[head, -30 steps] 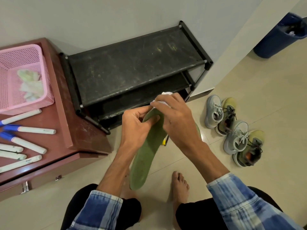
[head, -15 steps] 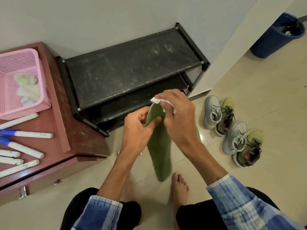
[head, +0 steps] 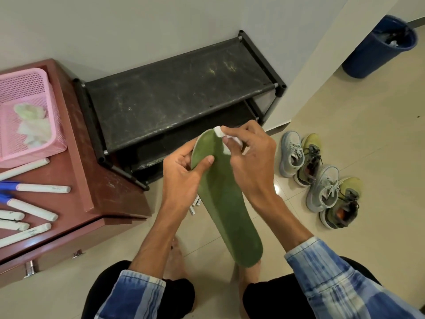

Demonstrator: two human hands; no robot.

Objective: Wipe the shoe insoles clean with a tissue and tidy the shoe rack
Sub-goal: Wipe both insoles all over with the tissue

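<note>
- Green insole [head: 226,203] is held in the air in front of the black shoe rack [head: 174,97], toe end away from the person, heel end low over the floor [head: 358,125].
- Left hand [head: 181,178] grips the insole near the toe end, thumb flat on the green face, fingers [head: 184,151] curled round the left edge.
- Right hand [head: 250,166] has its fingers narrow, pinching a white tissue [head: 218,131]. The tissue is pressed on the toe end's right edge, and a bit sticks out past the fingertips.
- Rack stands against the wall, top shelf dusty.
- Four shoes [head: 319,178] lie on the floor right of the rack, packed together.
- Pink basket [head: 55,125] holding crumpled wads sits on the reddish desk [head: 76,180] at left, with white markers [head: 43,188] beside it.
- Blue bin [head: 377,49] is at top right.
</note>
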